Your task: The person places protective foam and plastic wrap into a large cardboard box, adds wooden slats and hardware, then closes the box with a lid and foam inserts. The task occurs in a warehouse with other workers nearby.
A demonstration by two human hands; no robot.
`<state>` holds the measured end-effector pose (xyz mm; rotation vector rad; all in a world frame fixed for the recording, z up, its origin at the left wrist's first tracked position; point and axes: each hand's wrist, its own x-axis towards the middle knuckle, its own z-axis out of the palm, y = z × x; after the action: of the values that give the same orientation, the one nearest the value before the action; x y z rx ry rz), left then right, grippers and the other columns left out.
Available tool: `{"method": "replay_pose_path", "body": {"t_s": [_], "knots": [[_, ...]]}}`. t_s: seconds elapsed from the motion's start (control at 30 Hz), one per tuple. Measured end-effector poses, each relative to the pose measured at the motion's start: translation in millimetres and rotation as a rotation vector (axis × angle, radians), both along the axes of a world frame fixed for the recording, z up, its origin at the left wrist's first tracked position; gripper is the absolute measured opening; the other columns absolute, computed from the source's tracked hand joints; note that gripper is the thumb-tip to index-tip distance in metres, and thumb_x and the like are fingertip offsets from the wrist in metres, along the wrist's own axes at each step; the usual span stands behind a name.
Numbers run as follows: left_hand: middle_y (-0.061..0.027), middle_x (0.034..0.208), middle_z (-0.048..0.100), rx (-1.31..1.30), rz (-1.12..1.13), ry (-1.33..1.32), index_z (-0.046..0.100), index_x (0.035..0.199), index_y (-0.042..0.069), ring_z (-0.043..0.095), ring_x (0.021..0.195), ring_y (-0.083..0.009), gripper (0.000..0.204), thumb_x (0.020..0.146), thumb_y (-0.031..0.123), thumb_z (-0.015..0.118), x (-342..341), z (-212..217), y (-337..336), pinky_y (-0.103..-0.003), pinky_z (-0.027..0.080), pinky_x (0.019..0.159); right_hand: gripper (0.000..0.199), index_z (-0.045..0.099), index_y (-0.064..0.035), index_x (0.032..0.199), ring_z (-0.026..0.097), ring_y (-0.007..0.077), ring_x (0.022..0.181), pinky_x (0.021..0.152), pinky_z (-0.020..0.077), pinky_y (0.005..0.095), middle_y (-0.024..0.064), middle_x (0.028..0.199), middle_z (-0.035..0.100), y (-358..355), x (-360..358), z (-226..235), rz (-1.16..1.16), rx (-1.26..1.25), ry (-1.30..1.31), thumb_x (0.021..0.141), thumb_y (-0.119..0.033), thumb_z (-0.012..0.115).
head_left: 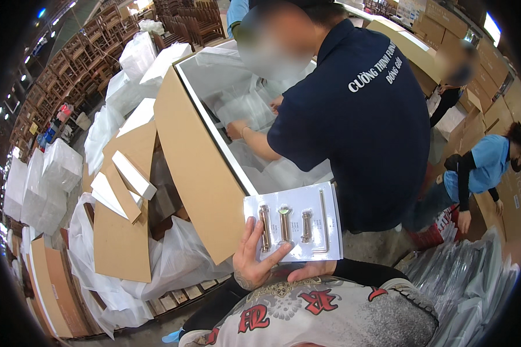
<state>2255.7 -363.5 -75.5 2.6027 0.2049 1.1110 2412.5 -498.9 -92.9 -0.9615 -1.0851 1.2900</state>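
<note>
The hardware card (pixel 296 199), which carries three metal bolts (pixel 284 225) and an L-shaped hex key (pixel 322 222), is located at the near end of the open carton (pixel 197 168). At the same end of the carton, the left hand (pixel 253 260) lies with fingers spread against the card's lower left face, while the right hand (pixel 314 269) contacts its lower edge, its fingers partly hidden and its degree of closure impossible to tell. A co-worker in a navy shirt (pixel 359 133) leans over the carton's right side, both arms reaching to the wrapped parts (pixel 246 110) inside it.
</note>
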Motion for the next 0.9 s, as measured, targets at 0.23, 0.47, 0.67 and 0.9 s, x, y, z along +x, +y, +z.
{"method": "replay_pose_path", "body": {"t_s": [0.23,0.47,0.67,0.9], "knots": [[-0.0255,0.141,0.052,-0.003,0.018,-0.024,0.077,0.118,0.033,0.052,0.131,-0.0515,0.046,0.073,0.022,0.082,0,-1,-1,-0.052,0.052,0.103,0.087,0.039,-0.0045,0.152,0.048,0.0262,0.136,0.113,0.0407,0.0409,0.0138,0.148,0.049,-4,-1,1,0.021,-0.05,0.09,0.085,-0.039,0.083],[-0.0262,0.143,0.051,-0.026,0.015,-0.018,0.076,0.119,0.033,0.052,0.131,-0.0523,0.048,0.072,0.026,0.084,2,2,-6,-0.052,0.052,0.103,0.087,0.04,-0.0041,0.152,0.049,0.0259,0.135,0.112,0.0418,0.0402,0.0134,0.147,0.049,-7,-1,-10,-0.073,0.059,0.003,0.084,-0.037,0.085],[-0.0289,0.144,0.05,-0.153,-0.023,-0.003,0.078,0.112,0.026,0.047,0.135,-0.0539,0.047,0.066,0.022,0.089,5,9,-13,-0.056,0.044,0.109,0.087,0.042,-0.0031,0.15,0.049,0.0267,0.135,0.111,0.0423,0.0402,0.014,0.146,0.05,-11,-1,-19,-0.095,0.048,0.045,0.083,-0.036,0.086],[-0.0285,0.144,0.05,-0.121,-0.018,-0.005,0.077,0.116,0.028,0.048,0.134,-0.0536,0.049,0.068,0.023,0.088,10,6,-16,-0.055,0.047,0.107,0.085,0.042,-0.0027,0.149,0.05,0.0274,0.133,0.11,0.0427,0.0409,0.0144,0.145,0.05,-16,4,-19,-0.094,0.053,0.027,0.084,-0.037,0.085]]}}
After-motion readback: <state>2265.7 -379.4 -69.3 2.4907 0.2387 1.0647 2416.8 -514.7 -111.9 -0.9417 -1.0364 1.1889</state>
